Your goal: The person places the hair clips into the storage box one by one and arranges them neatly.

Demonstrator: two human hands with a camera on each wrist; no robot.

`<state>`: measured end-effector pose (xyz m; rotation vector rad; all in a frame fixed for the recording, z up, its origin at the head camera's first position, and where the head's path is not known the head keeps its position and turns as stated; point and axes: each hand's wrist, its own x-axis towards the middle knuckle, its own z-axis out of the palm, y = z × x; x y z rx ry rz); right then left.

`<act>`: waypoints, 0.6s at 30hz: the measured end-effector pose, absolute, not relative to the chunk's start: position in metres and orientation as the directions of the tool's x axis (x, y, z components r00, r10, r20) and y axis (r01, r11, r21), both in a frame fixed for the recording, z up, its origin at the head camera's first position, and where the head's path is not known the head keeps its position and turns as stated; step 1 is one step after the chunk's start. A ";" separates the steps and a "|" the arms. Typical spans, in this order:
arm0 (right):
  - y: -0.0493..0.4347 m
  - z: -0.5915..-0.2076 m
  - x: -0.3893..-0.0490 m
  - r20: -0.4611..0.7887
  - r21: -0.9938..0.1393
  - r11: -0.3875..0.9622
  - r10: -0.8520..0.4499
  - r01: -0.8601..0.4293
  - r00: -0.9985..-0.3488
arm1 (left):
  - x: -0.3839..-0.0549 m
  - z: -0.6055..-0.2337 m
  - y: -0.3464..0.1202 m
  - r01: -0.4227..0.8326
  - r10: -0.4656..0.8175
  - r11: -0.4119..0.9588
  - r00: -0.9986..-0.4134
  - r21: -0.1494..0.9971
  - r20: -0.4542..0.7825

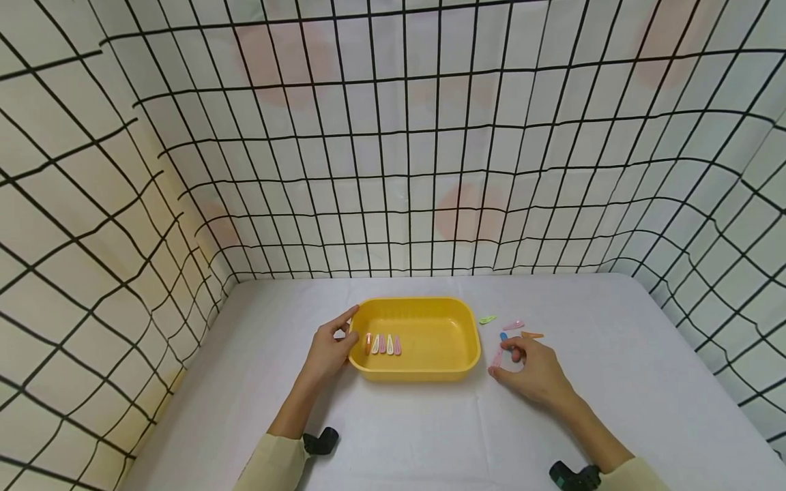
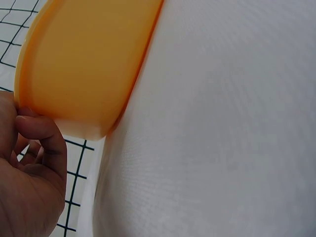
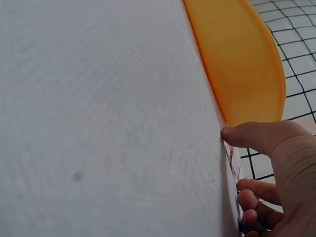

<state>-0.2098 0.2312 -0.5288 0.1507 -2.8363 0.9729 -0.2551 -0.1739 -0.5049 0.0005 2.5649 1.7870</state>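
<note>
My left hand (image 1: pixel 328 349) holds the left end of a yellow plastic tray (image 1: pixel 417 374), thumb and fingers at its rim; the left wrist view shows the curled fingers (image 2: pixel 47 136) against the tray wall. Inside, at the left, several snap hair clips stand in a row: an orange clip (image 1: pixel 368 344), then white and pink ones. Right of the tray, my right hand (image 1: pixel 540 378) has a pink hair clip (image 1: pixel 497 357) between thumb and index finger, down at the cloth. In the right wrist view the thumb (image 3: pixel 247 136) is at one end of it.
Loose clips lie by the right hand: a green clip (image 1: pixel 487 319), another pink clip (image 1: pixel 513 325), an orange clip (image 1: pixel 532 335) and a blue clip (image 1: pixel 503 336) partly behind the fingers. A white cloth (image 1: pixel 430 436) covers the table. Black grid netting (image 1: pixel 393 157) hangs behind and at both sides.
</note>
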 end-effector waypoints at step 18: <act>0.236 -0.523 -0.213 0.118 -0.609 0.781 -0.089 -0.143 -0.989 | -0.254 -0.504 -0.172 -0.030 -0.011 0.359 -1.000 0.933 -0.028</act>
